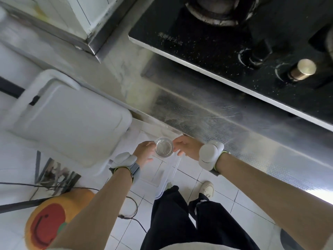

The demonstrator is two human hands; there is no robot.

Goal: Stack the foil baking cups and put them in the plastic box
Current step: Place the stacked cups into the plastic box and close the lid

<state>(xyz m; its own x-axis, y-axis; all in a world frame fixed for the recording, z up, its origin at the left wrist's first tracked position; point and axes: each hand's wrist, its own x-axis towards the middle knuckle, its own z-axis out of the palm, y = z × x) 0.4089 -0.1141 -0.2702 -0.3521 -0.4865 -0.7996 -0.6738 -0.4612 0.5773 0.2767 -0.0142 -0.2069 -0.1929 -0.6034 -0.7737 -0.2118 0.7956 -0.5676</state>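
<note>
Both hands meet on the foil baking cups point(164, 147), held mouth-up between the left hand point(144, 152) and right hand point(187, 147), each pinching a side. What seems the clear plastic box point(169, 175) lies directly below, its long axis running toward the person.

The foil cup point(164, 147) sits between the two hands, left hand point(144, 152) touching its left side, right hand point(187, 147) its right, all just before the bench point(216, 123) edge. The plastic box point(168, 175) hangs just below the cup, over the floor point(234, 201). The stove point(225, 42) lies on the bench, behind the cup.
</note>
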